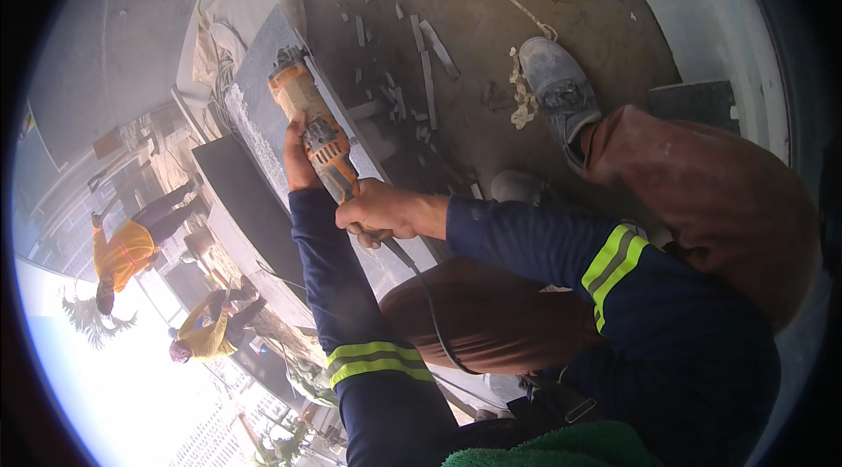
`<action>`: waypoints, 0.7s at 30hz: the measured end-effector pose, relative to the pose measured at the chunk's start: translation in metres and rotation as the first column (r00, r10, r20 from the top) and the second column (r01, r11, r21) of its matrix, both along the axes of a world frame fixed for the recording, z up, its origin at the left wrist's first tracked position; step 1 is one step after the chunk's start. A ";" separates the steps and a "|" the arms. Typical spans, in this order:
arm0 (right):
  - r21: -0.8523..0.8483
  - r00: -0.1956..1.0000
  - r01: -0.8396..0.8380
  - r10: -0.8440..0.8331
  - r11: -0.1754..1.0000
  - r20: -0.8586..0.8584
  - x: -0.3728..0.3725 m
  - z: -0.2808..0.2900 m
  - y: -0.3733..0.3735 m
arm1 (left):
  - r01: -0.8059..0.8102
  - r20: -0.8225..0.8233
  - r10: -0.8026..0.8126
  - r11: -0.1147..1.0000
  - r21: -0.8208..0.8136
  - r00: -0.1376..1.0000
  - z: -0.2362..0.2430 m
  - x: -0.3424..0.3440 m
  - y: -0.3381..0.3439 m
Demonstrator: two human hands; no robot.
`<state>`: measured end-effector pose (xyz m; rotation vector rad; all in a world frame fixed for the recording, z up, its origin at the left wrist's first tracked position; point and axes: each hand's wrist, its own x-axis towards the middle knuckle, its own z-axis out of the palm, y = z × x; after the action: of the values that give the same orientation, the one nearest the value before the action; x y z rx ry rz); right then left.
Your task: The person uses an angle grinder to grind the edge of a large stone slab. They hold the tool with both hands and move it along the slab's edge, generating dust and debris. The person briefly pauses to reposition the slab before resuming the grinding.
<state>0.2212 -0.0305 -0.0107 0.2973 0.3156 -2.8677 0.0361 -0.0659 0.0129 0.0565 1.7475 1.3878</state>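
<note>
An orange and grey angle grinder (pixel 329 141), coated with dust, is held in both my hands over a grey stone slab (pixel 274 39). My left hand (pixel 299 156) is closed around the middle of its body, with part of the fingers hidden behind it. My right hand (pixel 386 208) grips the rear handle. The tool's front end sits at the slab's far end, by its right edge; its disc cannot be made out clearly. From the handle a black power cord (pixel 430 300) runs down toward my lap. White dust lies along the slab's left side.
Narrow stone offcuts (pixel 428 85) litter the dusty floor right of the slab. My shoe (pixel 557 81) is beside crumbled debris (pixel 523 94). A dark slab piece (pixel 693 106) lies at the right. At far left, two people in yellow tops, one person (pixel 127 248) and another person (pixel 209 331), are at a distance.
</note>
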 end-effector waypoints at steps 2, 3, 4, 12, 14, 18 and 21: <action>-0.004 1.000 -0.002 0.002 1.000 0.003 -0.002 -0.001 0.006 | 0.019 -0.026 -0.019 0.999 -0.030 0.999 0.000 0.000 0.006; -0.005 1.000 -0.005 0.005 1.000 0.002 -0.003 -0.001 0.010 | 0.006 -0.044 -0.008 0.999 -0.042 0.999 0.000 0.000 0.009; -0.006 1.000 -0.008 0.008 1.000 0.002 -0.005 -0.002 0.014 | -0.007 -0.061 0.004 0.998 -0.054 0.998 -0.002 -0.001 0.013; 0.004 1.000 -0.004 0.004 1.000 -0.002 -0.025 -0.011 0.030 | 0.006 -0.040 -0.010 0.996 -0.087 0.999 -0.011 -0.024 0.029; 0.005 1.000 -0.011 0.011 1.000 -0.004 -0.028 -0.015 0.034 | 0.008 0.017 -0.007 0.998 -0.061 1.000 -0.009 -0.025 0.034; -0.027 1.000 -0.024 0.024 0.999 -0.006 -0.032 -0.014 0.040 | -0.005 -0.009 0.004 0.996 -0.087 1.000 -0.009 -0.028 0.037; -0.035 1.000 -0.025 0.025 0.999 -0.006 -0.036 -0.016 0.044 | -0.008 -0.017 0.007 0.996 -0.089 1.000 -0.008 -0.027 0.043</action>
<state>0.1850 0.0133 -0.0267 0.2770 0.2677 -2.8466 0.0090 -0.0227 0.0053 0.0128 1.8233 1.3164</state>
